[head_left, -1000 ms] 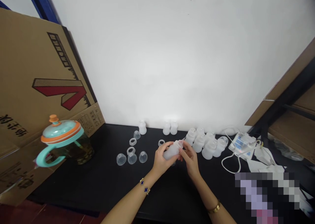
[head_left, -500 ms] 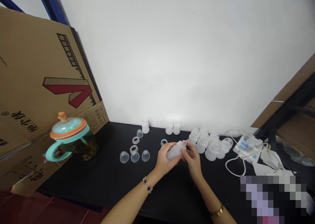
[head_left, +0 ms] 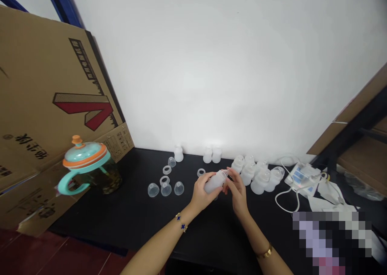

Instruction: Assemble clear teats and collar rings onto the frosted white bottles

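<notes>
My left hand (head_left: 200, 192) grips a frosted white plastic bottle (head_left: 215, 182), held tilted over the black table (head_left: 127, 222). My right hand (head_left: 236, 189) pinches the bottle's neck end with its fingertips. Just right of my hands stands a cluster of several assembled white bottles (head_left: 256, 175). To the left lie clear dome caps (head_left: 165, 188) and white rings (head_left: 167, 169). Another ring (head_left: 201, 172) lies close behind my left hand.
Three small white bottles (head_left: 208, 154) stand by the wall. A glass jug with a teal and orange lid (head_left: 86, 166) sits at the left before a leaning cardboard box (head_left: 45, 105). A white device with cords (head_left: 300, 176) lies at the right, near a dark shelf frame (head_left: 347, 134).
Both hands with the bottle have risen slightly and shifted a little towards the wall. The right fingers have moved on the bottle's neck. The view barely shifted.
</notes>
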Motion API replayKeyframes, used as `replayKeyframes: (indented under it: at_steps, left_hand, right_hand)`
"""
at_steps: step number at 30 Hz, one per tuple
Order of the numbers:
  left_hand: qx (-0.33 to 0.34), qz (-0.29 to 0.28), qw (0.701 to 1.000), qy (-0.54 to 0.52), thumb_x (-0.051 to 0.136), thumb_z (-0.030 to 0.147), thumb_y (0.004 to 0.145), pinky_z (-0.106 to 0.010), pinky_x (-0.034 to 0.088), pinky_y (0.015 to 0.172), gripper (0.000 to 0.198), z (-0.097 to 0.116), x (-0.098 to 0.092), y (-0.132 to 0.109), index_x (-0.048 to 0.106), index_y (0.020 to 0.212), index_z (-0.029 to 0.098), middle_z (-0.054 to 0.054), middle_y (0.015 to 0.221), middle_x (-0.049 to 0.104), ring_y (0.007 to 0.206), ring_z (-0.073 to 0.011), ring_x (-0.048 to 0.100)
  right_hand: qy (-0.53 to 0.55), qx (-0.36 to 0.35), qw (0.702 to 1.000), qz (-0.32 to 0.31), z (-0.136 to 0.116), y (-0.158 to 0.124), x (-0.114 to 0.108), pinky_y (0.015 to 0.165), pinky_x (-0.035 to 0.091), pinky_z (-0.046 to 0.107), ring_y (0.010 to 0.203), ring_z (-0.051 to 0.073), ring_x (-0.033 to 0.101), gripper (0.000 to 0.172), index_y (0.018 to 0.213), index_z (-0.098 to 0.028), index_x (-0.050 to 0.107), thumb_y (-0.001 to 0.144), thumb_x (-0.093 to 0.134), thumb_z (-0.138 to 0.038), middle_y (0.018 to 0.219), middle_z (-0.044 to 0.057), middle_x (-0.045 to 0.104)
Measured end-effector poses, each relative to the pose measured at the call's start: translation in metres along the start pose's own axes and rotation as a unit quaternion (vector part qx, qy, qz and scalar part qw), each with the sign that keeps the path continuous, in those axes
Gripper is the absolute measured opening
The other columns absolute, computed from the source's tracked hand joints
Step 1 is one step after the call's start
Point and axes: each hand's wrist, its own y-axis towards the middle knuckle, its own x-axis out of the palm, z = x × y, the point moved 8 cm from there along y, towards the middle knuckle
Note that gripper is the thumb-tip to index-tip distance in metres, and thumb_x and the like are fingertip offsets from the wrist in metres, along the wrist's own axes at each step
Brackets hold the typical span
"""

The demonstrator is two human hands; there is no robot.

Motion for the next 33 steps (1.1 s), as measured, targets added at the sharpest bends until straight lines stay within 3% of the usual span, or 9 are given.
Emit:
replayKeyframes:
  at_steps: [8,13,16,22,26,30,33]
  left_hand:
    - [-0.001,0.014,0.999,0.039,0.079,0.031,0.075,-0.043,0.054,0.093,0.043,0.005,-0.004,0.001,0.068,0.115,0.021,-0.008,0.113,0.073,0.101,-0.0259,0.068]
    - [-0.009,0.016,0.999,0.051,0.079,0.031,0.077,-0.043,0.053,0.097,0.044,0.004,-0.004,0.001,0.066,0.117,0.023,-0.007,0.116,0.073,0.107,-0.0264,0.067]
    - [-0.027,0.011,0.999,0.016,0.076,0.032,0.08,-0.04,0.055,0.094,0.046,0.003,-0.003,0.0,0.062,0.123,0.023,-0.007,0.119,0.072,0.105,-0.0246,0.069]
    - [-0.03,-0.003,0.998,-0.056,0.075,0.029,0.081,-0.04,0.054,0.1,0.059,0.001,0.001,-0.001,0.052,0.134,0.022,-0.009,0.127,0.069,0.116,-0.025,0.067]
    - [-0.025,0.002,0.997,-0.076,0.075,0.027,0.081,-0.039,0.055,0.099,0.058,0.001,0.001,-0.001,0.051,0.134,0.023,-0.01,0.127,0.069,0.116,-0.0247,0.067]
    - [-0.019,0.003,0.998,-0.062,0.072,0.026,0.083,-0.039,0.056,0.098,0.052,0.003,0.001,-0.001,0.054,0.132,0.023,-0.01,0.128,0.069,0.115,-0.0249,0.067]
    - [-0.005,0.006,1.0,-0.029,0.071,0.028,0.085,-0.039,0.056,0.096,0.048,0.002,0.001,0.0,0.057,0.13,0.022,-0.01,0.127,0.069,0.113,-0.0246,0.068]
  right_hand:
    - [-0.008,-0.003,1.0,0.01,-0.009,0.0,0.003,0.048,0.042,0.028,0.054,0.009,0.051,0.037,0.114,-0.027,0.066,0.083,0.075,-0.044,0.124,0.007,0.065]
    - [-0.055,-0.002,0.998,0.002,-0.009,-0.003,0.004,0.051,0.042,0.028,0.057,0.012,0.052,0.041,0.119,-0.026,0.066,0.084,0.075,-0.046,0.092,0.003,0.07]
    - [-0.066,-0.005,0.998,-0.013,-0.008,-0.005,0.006,0.053,0.043,0.028,0.058,0.014,0.053,0.044,0.126,-0.027,0.064,0.087,0.071,-0.046,0.084,0.002,0.069]
    - [-0.042,-0.004,0.999,-0.033,-0.012,-0.006,0.011,0.053,0.046,0.03,0.061,0.013,0.057,0.048,0.133,-0.03,0.062,0.088,0.069,-0.044,0.128,0.009,0.067]
    - [-0.055,-0.008,0.998,-0.035,-0.012,-0.006,0.012,0.055,0.049,0.031,0.061,0.013,0.057,0.049,0.13,-0.03,0.063,0.083,0.076,-0.04,0.135,0.009,0.062]
    - [-0.076,-0.021,0.996,-0.028,-0.01,-0.006,0.011,0.056,0.048,0.03,0.061,0.012,0.055,0.047,0.125,-0.028,0.065,0.081,0.078,-0.038,0.126,0.008,0.065]
    - [-0.093,-0.024,0.995,-0.031,-0.01,-0.006,0.011,0.056,0.047,0.03,0.059,0.014,0.055,0.047,0.125,-0.026,0.064,0.082,0.078,-0.039,0.101,0.005,0.07]
